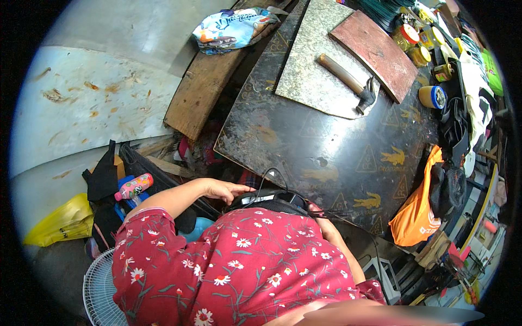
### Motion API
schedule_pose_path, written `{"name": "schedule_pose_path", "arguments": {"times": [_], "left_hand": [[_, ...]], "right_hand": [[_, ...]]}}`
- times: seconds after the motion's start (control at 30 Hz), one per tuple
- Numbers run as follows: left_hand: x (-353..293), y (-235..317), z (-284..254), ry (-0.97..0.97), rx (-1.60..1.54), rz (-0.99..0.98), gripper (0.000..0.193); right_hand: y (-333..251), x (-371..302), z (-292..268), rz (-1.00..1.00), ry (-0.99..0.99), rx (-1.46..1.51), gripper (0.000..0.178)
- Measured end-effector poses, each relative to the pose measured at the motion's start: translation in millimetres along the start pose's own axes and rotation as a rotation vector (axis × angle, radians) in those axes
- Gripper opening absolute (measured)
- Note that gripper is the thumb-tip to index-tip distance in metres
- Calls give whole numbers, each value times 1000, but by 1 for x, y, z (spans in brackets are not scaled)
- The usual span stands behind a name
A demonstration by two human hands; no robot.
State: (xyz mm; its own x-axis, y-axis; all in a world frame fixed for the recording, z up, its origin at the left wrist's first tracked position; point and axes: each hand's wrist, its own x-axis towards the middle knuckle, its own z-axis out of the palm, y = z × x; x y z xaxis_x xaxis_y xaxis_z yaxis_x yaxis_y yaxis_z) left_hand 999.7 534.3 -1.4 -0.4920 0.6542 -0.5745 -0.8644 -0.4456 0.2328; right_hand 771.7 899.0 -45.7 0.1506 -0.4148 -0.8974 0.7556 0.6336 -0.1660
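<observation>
At my waist sits a black bag-like item (291,202) with a thin black cable looping up from it. My left hand (224,190) is at its left end, fingers stretched out and resting along or just over its edge; nothing shows in them. On the item's right side is my right hand (316,211), of which only a small part shows, so its grip is hidden. Beyond them stands a black-topped table (304,157). A hammer (348,81) with a wooden handle lies there on a speckled grey slab (304,60), beside a reddish board (375,51).
Jars (432,96) and cans line the table's right side, near an orange bag (418,204). A wooden plank (204,92) runs along the left, with a printed plastic bag (234,30) on it. A pink bottle (134,186), yellow bag (60,221) and white fan guard (100,290) are at my left.
</observation>
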Motion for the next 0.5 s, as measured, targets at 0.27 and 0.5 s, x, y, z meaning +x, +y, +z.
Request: {"name": "schedule_pose_path", "arguments": {"times": [0.27, 0.5], "left_hand": [[-46, 38, 7, -48, -288, 54, 71], [-67, 60, 0, -102, -341, 145, 78]], "right_hand": [[-57, -69, 39, -175, -345, 169, 109], [-106, -97, 64, -272, -352, 35, 125]]}}
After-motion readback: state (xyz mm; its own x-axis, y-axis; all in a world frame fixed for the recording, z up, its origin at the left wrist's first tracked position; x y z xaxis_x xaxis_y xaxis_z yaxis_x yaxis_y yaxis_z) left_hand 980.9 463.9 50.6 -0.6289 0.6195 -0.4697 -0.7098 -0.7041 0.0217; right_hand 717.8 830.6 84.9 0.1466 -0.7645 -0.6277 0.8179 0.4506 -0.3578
